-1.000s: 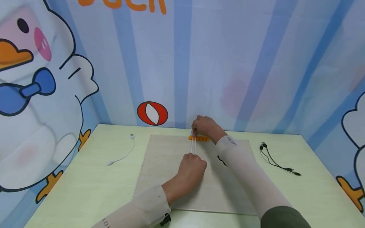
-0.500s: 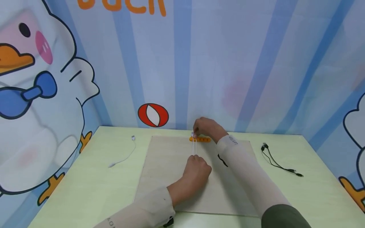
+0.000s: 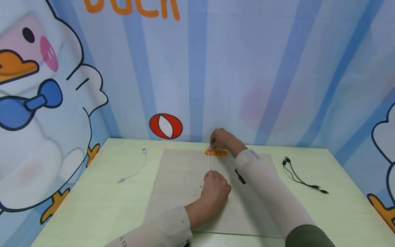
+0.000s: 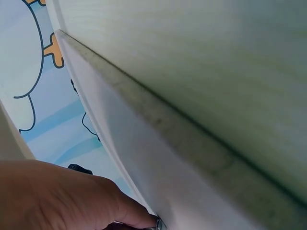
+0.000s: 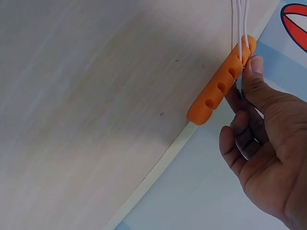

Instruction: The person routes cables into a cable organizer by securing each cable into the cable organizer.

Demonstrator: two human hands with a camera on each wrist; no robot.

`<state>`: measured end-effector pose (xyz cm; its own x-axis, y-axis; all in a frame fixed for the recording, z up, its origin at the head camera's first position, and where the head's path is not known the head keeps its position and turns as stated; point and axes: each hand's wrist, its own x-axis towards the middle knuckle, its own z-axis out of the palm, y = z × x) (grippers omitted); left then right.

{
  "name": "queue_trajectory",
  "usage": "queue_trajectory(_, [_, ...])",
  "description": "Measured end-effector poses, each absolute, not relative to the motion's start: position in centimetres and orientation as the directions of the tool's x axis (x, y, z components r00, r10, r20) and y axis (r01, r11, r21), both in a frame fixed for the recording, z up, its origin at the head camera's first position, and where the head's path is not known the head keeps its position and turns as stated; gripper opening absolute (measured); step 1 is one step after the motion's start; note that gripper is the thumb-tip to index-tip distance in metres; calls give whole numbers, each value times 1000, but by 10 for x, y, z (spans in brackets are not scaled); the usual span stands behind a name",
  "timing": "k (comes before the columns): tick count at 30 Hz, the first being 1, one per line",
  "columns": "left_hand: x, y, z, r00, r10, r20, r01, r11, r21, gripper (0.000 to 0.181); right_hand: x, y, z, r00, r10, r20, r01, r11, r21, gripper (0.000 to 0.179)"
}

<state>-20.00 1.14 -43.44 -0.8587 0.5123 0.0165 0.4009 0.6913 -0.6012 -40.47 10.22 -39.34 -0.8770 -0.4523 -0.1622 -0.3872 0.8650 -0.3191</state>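
An orange cable holder (image 5: 221,86) with a row of slots sits along the board's far edge. White cables (image 5: 241,24) run through slots near one end of it. Just behind the holder, my right hand (image 3: 223,138) pinches a white cable's plug end (image 5: 239,85) between thumb and fingers. Nearer to me, my left hand (image 3: 216,188) grips the other end of the white cables (image 3: 210,163), which stretch straight between both hands. A bit of metal connector (image 4: 159,223) shows at the left thumb tip in the left wrist view; the rest is hidden by the hand.
The pale board (image 3: 176,192) lies on a light green table (image 3: 92,206). A short white USB cable (image 3: 139,170) rests left of the board, a black multi-ended cable (image 3: 297,177) right of it. Behind stands a printed duck backdrop (image 3: 228,68).
My left hand has shifted slightly right and toward me, the white cables still straight. My right hand stays at the cable holder. The head view has tilted up a little.
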Motion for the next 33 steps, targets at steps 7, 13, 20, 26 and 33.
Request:
queue_trajectory(7, [-198,12,-436,-849,528,18,398,661,-635,18,-404,101,-394,-887,-435,-158,-365,868,-337,23])
queue_trajectory(13, [-197,13,-433,-851,524,-21,416,649,-637,18,-400,101,-394,-883,-446,-147,-380,863,-333,25])
queue_trajectory(20, [-196,13,-433,-868,495,-33,411,682,-605,17,-398,102,-396,-889,-434,-147,-368,867,-337,29])
queue_trajectory(26, [-194,15,-434,-887,461,-39,395,711,-582,17,-398,102,-394,-892,-424,-159,-358,875,-327,35])
queue_trajectory(33, [-192,11,-434,-905,426,20,347,762,-547,20,-394,99,-388,-894,-409,-183,-350,892,-286,50])
